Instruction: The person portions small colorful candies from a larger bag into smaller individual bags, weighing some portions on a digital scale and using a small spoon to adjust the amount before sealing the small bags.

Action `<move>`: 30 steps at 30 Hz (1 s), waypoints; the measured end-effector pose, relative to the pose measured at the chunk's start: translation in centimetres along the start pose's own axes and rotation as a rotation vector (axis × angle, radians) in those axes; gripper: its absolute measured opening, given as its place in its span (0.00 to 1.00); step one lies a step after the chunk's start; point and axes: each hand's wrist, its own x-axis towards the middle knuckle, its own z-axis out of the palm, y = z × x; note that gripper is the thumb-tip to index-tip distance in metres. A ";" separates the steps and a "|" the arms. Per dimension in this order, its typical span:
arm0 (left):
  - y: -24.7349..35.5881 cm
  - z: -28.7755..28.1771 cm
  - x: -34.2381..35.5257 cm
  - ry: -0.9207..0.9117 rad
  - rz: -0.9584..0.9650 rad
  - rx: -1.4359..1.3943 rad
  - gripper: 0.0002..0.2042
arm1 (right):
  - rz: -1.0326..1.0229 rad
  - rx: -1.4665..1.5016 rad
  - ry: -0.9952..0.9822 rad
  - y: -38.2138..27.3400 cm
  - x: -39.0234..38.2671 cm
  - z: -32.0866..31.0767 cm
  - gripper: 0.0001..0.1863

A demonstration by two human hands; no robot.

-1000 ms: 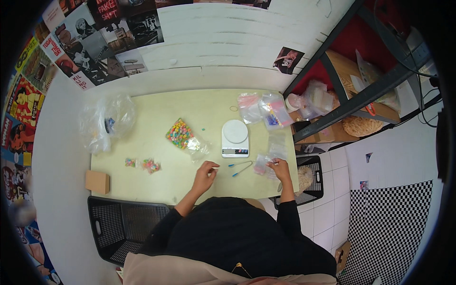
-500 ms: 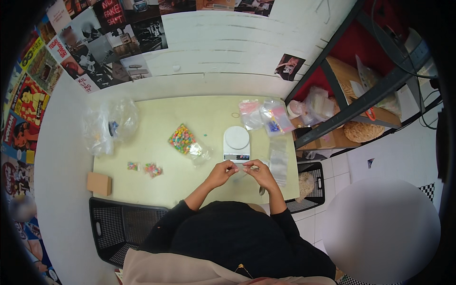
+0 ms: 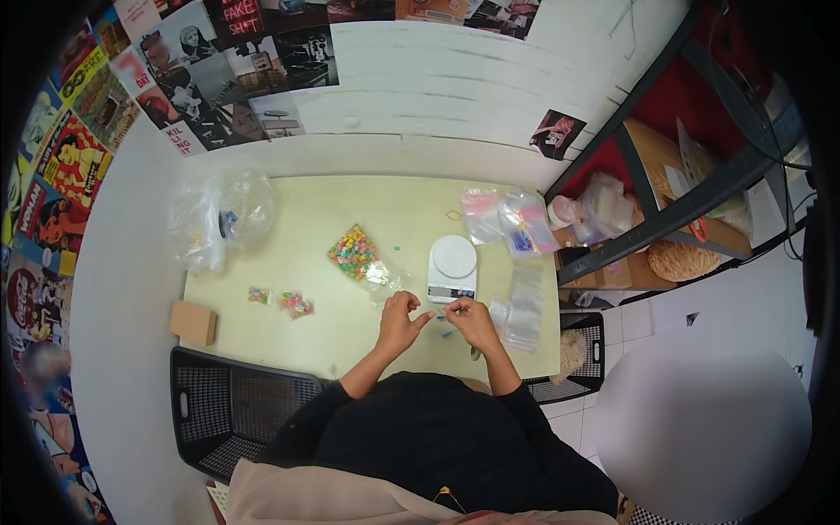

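Just in front of the white digital kitchen scale [image 3: 452, 262], my two hands work close together. My left hand [image 3: 401, 325] has its thumb stretched toward the right hand, apart from its curled fingers, and nothing shows in it. My right hand [image 3: 472, 324] is closed in a pinch; something small and bluish shows at its fingertips, too small to name. A small blue piece [image 3: 447, 333] lies on the table between my wrists. Left of the scale is a clear bag of small multicoloured pieces [image 3: 353, 250]. Farther left sit two little filled bags [image 3: 258, 296] [image 3: 296, 304].
Flat clear bags [image 3: 524, 311] lie right of the scale, with more bags [image 3: 528, 226] behind. A large crumpled plastic bag [image 3: 223, 219] and a brown box [image 3: 192, 323] are at the left. Black crates [image 3: 245, 407] [image 3: 569, 385] flank me. A metal shelf [image 3: 647, 214] stands at the right.
My left hand has opened from its pinch and drawn slightly away from the right. A small blue piece now shows on the table below the hands. The whole view has shifted slightly.
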 end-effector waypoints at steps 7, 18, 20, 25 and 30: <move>-1.3 -0.2 -1.0 -0.161 -0.339 -0.424 0.12 | 0.005 -0.002 -0.049 -2.3 -0.7 2.4 0.11; 0.3 -0.5 -1.6 -0.011 0.019 0.117 0.08 | -0.068 -0.340 0.213 -1.7 -0.9 4.3 0.08; 0.1 -0.4 -1.7 0.000 0.041 0.130 0.07 | -0.054 -0.358 0.172 -2.2 -1.0 4.4 0.08; -0.4 -0.5 -1.6 0.003 0.027 0.161 0.08 | -0.244 -0.361 0.088 -2.0 -1.1 4.0 0.08; 0.1 -1.1 -1.8 -0.045 0.032 0.202 0.14 | -0.176 -0.294 0.164 -2.2 -0.5 4.3 0.07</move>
